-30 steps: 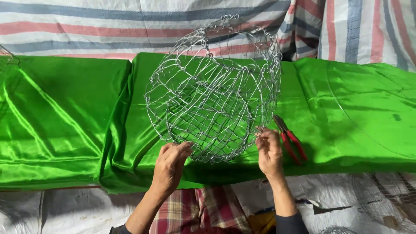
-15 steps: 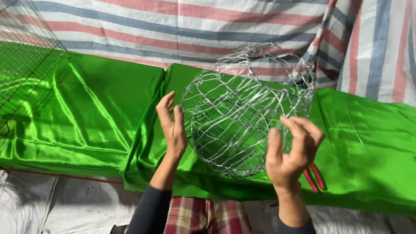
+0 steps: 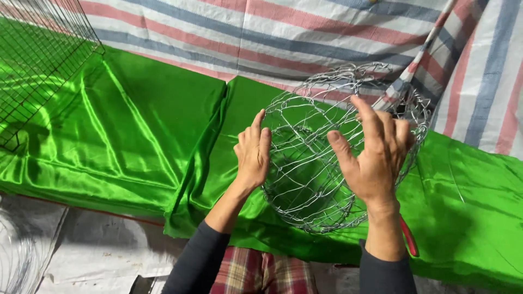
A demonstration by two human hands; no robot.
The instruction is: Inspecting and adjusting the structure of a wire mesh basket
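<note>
1. Head view, looking down: a round wire basket (image 3: 321,158), woven from thin silver wire into an open ball-like cage, stands on a counter draped in shiny green satin cloth (image 3: 136,130). It sits right of centre in the picture, near the back edge of the cloth, with its open rim tilted up and away.
2. The left hand (image 3: 252,155) rests flat against the left side of the basket. Its fingers are straight, held together and pointing up, with the palm pressed to the wire; nothing is closed in its grasp.
3. The right hand (image 3: 376,149) is spread wide, fingers apart and slightly curved, seen from the back. It lies against the right front of the basket or just in front of it; whether it touches the wire cannot be told. It grips nothing.
4. Both forearms wear dark sleeves, and plaid fabric in red and cream shows below between them.
5. A red tool handle (image 3: 409,239) pokes out on the cloth just behind the right wrist; the rest is hidden.
6. A dark wire grid panel (image 3: 38,60) lies over the cloth in the upper left corner, well apart from the basket.
7. Behind the counter hangs a striped tarpaulin (image 3: 305,32) in red, blue and white.
</note>
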